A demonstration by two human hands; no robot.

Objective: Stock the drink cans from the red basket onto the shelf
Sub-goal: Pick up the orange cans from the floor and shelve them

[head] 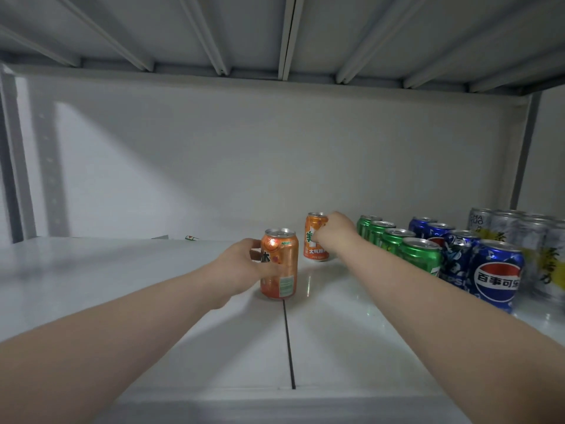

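Two orange drink cans stand upright on the white shelf (153, 286). My left hand (241, 264) grips the nearer orange can (280, 270) from its left side, near the seam in the shelf. My right hand (333, 234) is closed around the farther orange can (315, 240), close to the back wall. Both arms reach in from the bottom of the view. The red basket is out of sight.
To the right stand rows of cans running front to back: green cans (420, 255), blue Pepsi cans (495, 273), and white-and-yellow cans (547, 258) at the far right. The upper shelf's underside (287, 35) hangs overhead. A grey upright post (15, 163) bounds the left.
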